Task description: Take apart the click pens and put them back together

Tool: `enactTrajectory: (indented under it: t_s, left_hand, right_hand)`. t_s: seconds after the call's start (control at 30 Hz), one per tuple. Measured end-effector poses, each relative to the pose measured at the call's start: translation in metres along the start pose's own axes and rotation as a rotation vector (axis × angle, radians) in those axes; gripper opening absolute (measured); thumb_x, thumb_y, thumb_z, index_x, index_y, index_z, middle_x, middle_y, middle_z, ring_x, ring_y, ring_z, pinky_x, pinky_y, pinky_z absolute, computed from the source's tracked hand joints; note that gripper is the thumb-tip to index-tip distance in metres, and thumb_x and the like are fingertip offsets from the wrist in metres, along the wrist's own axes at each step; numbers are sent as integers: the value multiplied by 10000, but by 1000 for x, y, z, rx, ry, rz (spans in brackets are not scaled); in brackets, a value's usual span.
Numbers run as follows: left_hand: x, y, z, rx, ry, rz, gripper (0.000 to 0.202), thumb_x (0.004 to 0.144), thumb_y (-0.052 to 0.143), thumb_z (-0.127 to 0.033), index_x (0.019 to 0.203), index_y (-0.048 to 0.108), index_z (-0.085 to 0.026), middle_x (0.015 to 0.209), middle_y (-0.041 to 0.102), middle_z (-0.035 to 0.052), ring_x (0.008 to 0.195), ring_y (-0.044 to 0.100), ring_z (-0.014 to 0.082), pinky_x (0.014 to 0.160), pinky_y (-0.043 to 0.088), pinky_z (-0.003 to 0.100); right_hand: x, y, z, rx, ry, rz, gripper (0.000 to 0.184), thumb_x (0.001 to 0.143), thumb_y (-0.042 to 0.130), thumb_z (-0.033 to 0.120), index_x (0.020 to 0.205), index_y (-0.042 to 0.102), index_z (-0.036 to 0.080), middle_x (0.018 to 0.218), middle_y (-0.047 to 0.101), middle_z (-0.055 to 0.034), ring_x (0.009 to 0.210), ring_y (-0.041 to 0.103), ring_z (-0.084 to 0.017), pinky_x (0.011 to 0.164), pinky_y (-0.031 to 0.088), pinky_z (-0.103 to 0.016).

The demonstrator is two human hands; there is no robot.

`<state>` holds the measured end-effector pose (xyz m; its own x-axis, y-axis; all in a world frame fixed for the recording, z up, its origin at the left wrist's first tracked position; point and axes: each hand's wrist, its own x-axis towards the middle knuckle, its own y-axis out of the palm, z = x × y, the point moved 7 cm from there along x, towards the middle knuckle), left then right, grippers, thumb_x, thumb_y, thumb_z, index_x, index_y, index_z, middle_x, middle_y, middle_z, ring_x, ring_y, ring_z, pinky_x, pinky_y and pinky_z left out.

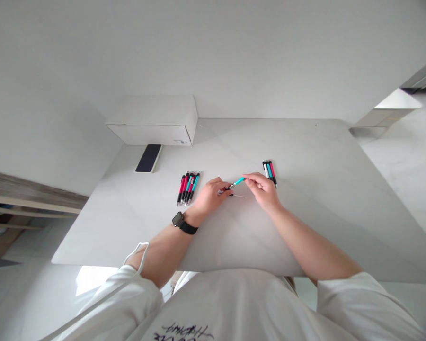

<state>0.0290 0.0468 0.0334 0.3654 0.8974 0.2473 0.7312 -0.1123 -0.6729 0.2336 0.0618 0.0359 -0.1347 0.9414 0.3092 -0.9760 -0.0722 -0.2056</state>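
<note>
Over the middle of the table, a turquoise pen barrel (238,181) is held between both hands. My left hand (213,194), with a black watch on its wrist, pinches the darker lower end of the pen. My right hand (262,188) has thumb and fingertips closed on the turquoise upper end. A thin pale refill (240,196) with a dark end shows just below, near my left fingertips; whether that hand grips it I cannot tell. Several red and turquoise pens (188,188) lie beside my left hand. A smaller group of pens (270,173) lies behind my right hand.
A long white box (152,134) stands at the back left against the wall. In front of it lies a phone (149,158), dark screen up. The white table (341,199) reaches to the wall, and its front edge is close to my body.
</note>
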Motion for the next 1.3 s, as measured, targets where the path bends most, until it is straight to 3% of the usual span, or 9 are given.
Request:
enactTrajectory:
  t_s: [0.13, 0.23, 0.33, 0.47, 0.63, 0.77, 0.93, 1.17, 1.3]
  left_hand:
    - [0, -1, -3, -28, 20, -4, 213, 987, 690, -388, 1098, 774, -228, 936, 684, 60, 841, 651, 196, 810, 521, 335]
    - [0, -1, -6, -40, 52, 6, 238, 978, 706, -406, 1109, 770, -219, 930, 685, 62, 843, 653, 194, 814, 520, 334]
    - [-1, 0, -8, -38, 80, 18, 262, 967, 725, -408, 1153, 757, -227, 930, 693, 58, 872, 664, 202, 857, 523, 350]
    - [-1, 1, -6, 28, 94, 16, 360, 960, 735, -391, 1293, 693, -260, 993, 711, 59, 965, 665, 231, 956, 512, 402]
    - [-3, 0, 0, 255, 60, -3, 347, 936, 744, -370, 1267, 700, -276, 1178, 673, 88, 1118, 611, 284, 1054, 467, 469]
    - [-5, 2, -1, 349, 48, 30, 206, 919, 742, -348, 1114, 749, -280, 1273, 632, 89, 1190, 568, 311, 1079, 443, 495]
    - [-5, 3, -3, 324, 79, 56, 98, 957, 691, -296, 1031, 748, -266, 1285, 636, 81, 1193, 571, 295, 1076, 441, 483]
    - [1, -16, 2, 223, 7, -126, 119, 1036, 577, -282, 1089, 676, -242, 1132, 708, 73, 1087, 635, 252, 991, 485, 421]
    - [2, -22, 9, 195, -20, -178, 103, 1042, 562, -269, 1077, 654, -240, 1074, 732, 57, 1045, 652, 241, 975, 491, 399]
  right_hand:
    - [-3, 9, -13, 130, 118, 62, 448, 941, 721, 537, 1314, 690, 291, 1130, 752, -60, 1036, 715, -230, 928, 592, -397]
    - [-9, 25, -23, 187, 203, 205, 383, 920, 747, 537, 1195, 745, 270, 1103, 766, -52, 1026, 722, -232, 926, 591, -394]
    - [-12, 31, -26, 228, 244, 244, 340, 905, 767, 535, 1117, 765, 269, 1077, 768, -36, 1015, 724, -226, 931, 584, -382]
    - [-8, 19, -27, 302, 272, 101, 369, 903, 749, 589, 1094, 728, 274, 1080, 764, -38, 1035, 716, -229, 873, 596, -354]
    - [4, -8, -32, 391, 267, -122, 390, 904, 736, 617, 1089, 670, 281, 1110, 756, -49, 976, 729, -210, 875, 595, -361]
    - [8, -18, -35, 339, 245, -184, 381, 903, 738, 608, 1106, 694, 289, 1014, 730, -34, 937, 706, -193, 846, 588, -338]
    - [7, -16, -37, 314, 250, -141, 427, 913, 700, 643, 1159, 687, 294, 918, 677, -17, 837, 689, -181, 783, 598, -337]
    - [5, -16, -40, 46, 238, -33, 425, 921, 671, 627, 1143, 726, 269, 928, 697, -30, 823, 669, -194, 708, 575, -313]
    - [4, -14, -33, -151, 175, 12, 350, 939, 665, 555, 1096, 736, 250, 969, 736, -51, 873, 692, -225, 801, 573, -362]
